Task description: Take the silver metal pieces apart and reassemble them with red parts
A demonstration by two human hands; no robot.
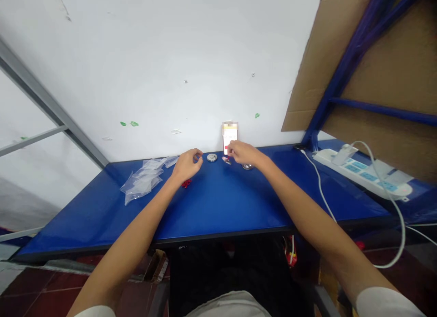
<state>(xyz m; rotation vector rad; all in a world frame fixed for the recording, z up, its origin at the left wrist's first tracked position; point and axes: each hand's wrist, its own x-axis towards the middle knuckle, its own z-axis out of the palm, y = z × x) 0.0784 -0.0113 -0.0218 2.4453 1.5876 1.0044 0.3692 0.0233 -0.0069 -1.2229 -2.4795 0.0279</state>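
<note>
My left hand (pixel 187 165) hovers over the blue table, open, fingers loosely bent and nothing visible between them. Beneath it lies a small heap of red pieces (pixel 186 183). My right hand (pixel 244 152) is at a phone (pixel 230 134) propped against the wall, its fingertips in front of the lit screen; it appears open and holding nothing. Below those fingertips is a small white-and-red item (pixel 226 160), too small to name. One round metal tin (pixel 212 158) stands between my hands. Another round metal piece (pixel 247 166) is partly hidden under my right hand.
Several clear plastic bags (pixel 141 183) lie in a pile at the left. A white power strip (pixel 362 173) with plugs and a white cable (pixel 319 183) occupies the right side. The white wall (pixel 205 57) rises behind the blue table (pixel 218 208).
</note>
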